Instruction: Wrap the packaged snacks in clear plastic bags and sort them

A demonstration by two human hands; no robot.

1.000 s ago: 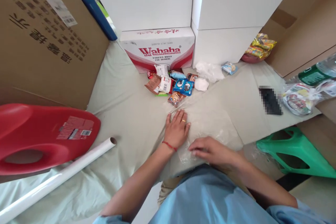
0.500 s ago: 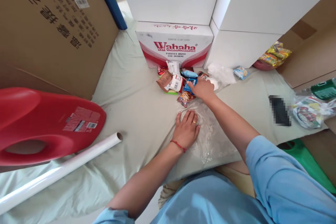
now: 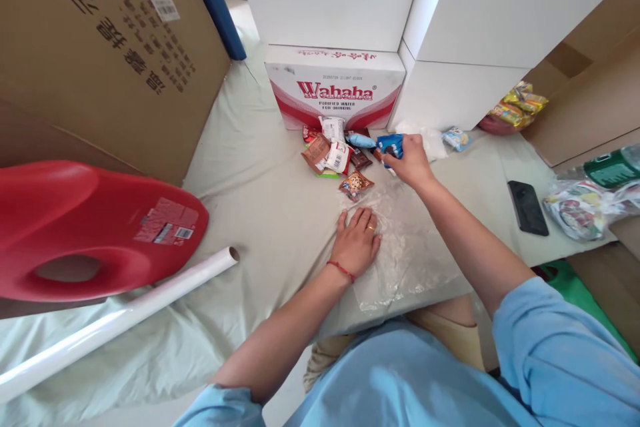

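Observation:
My right hand is closed on a blue snack packet, held at the right side of a pile of small wrapped snacks. In that pile lie a brown packet, a white-and-red packet with a barcode and a light blue packet. A brown cookie packet lies at the near side of the pile. My left hand rests flat, fingers stretched out, on the left edge of a clear plastic bag spread over the cloth.
A Wahaha water carton stands behind the snacks. At the left are a red jug, a white roll and a large cardboard box. At the right lie a black phone, a bagged item and a blue-white packet.
My right hand has moved right, lifting the blue packet out of the pile and uncovering a dark brown packet. My left hand stays in place.

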